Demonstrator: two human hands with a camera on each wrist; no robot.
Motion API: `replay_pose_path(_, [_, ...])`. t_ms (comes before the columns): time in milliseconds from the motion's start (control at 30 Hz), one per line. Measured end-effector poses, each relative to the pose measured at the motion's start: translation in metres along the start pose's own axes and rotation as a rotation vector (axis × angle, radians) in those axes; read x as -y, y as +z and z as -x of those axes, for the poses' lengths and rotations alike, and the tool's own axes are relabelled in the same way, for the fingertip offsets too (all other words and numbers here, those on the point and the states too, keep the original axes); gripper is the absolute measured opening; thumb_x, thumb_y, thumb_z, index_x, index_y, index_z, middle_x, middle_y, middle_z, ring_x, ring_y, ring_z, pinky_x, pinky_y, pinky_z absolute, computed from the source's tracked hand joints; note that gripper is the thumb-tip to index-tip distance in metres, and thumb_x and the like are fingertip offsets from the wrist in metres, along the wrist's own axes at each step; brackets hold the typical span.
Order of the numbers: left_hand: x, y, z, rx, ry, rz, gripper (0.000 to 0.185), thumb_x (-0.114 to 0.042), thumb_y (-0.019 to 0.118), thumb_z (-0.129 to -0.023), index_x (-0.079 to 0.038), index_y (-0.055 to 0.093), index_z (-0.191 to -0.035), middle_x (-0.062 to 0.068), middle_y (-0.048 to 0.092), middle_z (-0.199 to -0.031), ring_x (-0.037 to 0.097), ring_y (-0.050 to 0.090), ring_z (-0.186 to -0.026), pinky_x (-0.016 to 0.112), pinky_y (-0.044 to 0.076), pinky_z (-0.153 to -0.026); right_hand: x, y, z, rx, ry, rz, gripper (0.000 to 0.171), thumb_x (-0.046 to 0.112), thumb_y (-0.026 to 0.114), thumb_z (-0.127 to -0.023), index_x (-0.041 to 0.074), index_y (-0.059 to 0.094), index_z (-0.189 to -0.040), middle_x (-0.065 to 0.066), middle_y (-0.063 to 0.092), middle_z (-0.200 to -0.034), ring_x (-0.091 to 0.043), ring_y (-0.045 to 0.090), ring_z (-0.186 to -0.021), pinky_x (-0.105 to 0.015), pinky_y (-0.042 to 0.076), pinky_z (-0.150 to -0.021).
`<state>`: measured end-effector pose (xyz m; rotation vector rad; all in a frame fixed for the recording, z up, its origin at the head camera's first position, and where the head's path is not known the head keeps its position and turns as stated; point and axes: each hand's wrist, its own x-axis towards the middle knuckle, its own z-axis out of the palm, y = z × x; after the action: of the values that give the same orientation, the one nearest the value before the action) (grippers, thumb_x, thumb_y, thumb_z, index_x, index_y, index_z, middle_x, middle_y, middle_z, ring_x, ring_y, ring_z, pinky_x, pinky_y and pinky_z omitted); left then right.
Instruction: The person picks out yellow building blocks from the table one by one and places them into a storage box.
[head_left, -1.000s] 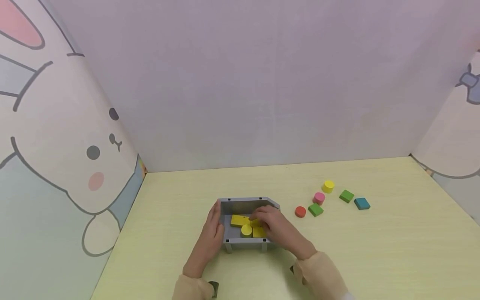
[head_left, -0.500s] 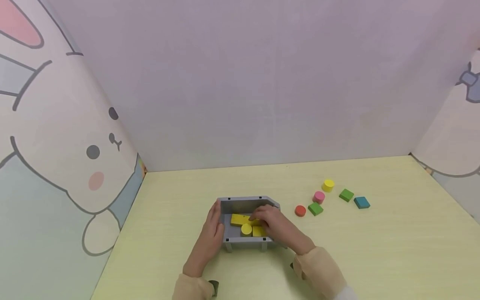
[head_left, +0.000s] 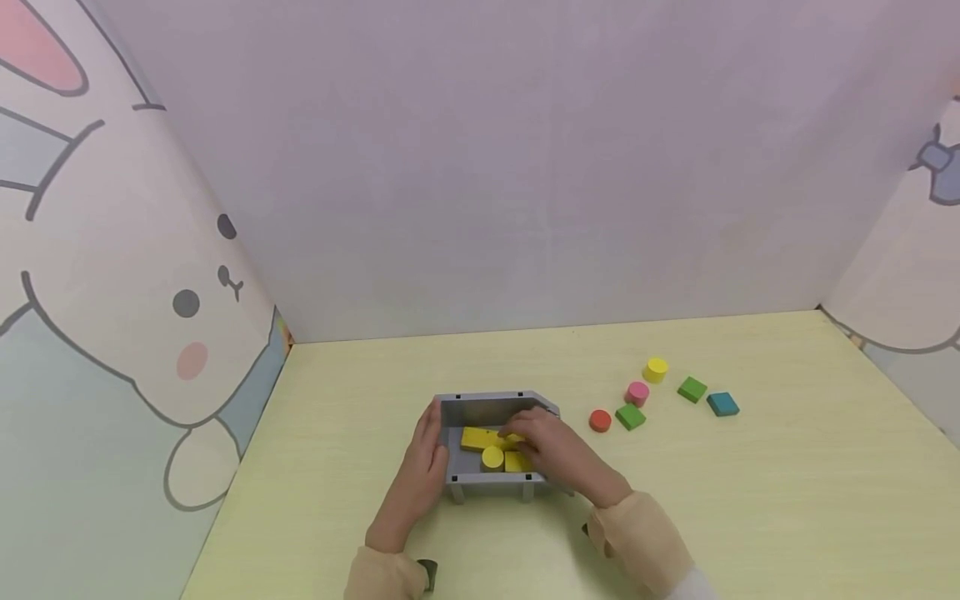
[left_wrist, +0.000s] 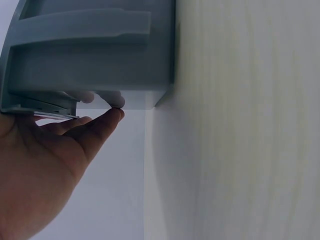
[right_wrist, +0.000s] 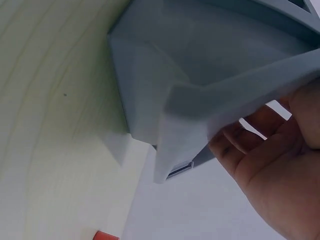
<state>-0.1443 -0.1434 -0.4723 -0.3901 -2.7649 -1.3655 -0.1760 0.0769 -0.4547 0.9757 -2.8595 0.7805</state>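
Note:
A grey open-front storage bin (head_left: 487, 480) stands on the table between the two hands. Inside it lie a long yellow block (head_left: 477, 439), a yellow cylinder (head_left: 492, 457) and a yellow square block (head_left: 517, 462). My left hand (head_left: 426, 468) rests along the bin's left side with its fingers extended; in the left wrist view its fingertips touch the bin's wall. My right hand (head_left: 552, 446) reaches over the bin's right end. Its bent fingers and thumb pinch the right part of the long yellow block. The wall hides those fingertips in the right wrist view.
Right of the bin lie a red disc (head_left: 600, 421), a pink cylinder (head_left: 637, 393), a yellow cylinder (head_left: 656, 370), two green blocks (head_left: 631, 416) and a blue block (head_left: 723, 404). A pale wall (head_left: 525, 208) rises behind the table (head_left: 750, 500).
The right hand's fingers have shifted slightly over the yellow blocks. Left hand, bin and loose pieces stay practically where they were.

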Motion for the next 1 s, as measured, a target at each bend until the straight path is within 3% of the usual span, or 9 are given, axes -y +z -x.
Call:
replay_pose_path(200, [0.0, 0.0, 0.0, 0.0, 0.004, 0.005, 0.056, -0.005, 0.032, -0.095, -0.003, 0.01, -0.147, 0.011, 0.011, -0.154, 0.023, 0.012, -0.141, 0.044, 0.019, -0.112, -0.001, -0.004, 0.001, -0.025, -0.011, 0.002, 0.023, 0.005, 0.065, -0.081, 0.014, 0.069, -0.102, 0.005, 0.067, -0.097, -0.011, 0.056, -0.092, -0.03, 0.051, -0.081])
replay_pose_path(1000, [-0.001, 0.0, 0.0, -0.004, 0.009, -0.005, 0.056, -0.005, 0.031, -0.095, -0.002, 0.01, -0.146, 0.014, 0.011, -0.153, 0.026, 0.012, -0.141, 0.045, 0.019, -0.112, -0.016, -0.025, 0.016, -0.261, -0.09, 0.068, 0.024, -0.001, 0.07, -0.074, 0.008, 0.068, -0.096, 0.0, 0.069, -0.095, -0.017, 0.058, -0.087, -0.032, 0.052, -0.076])
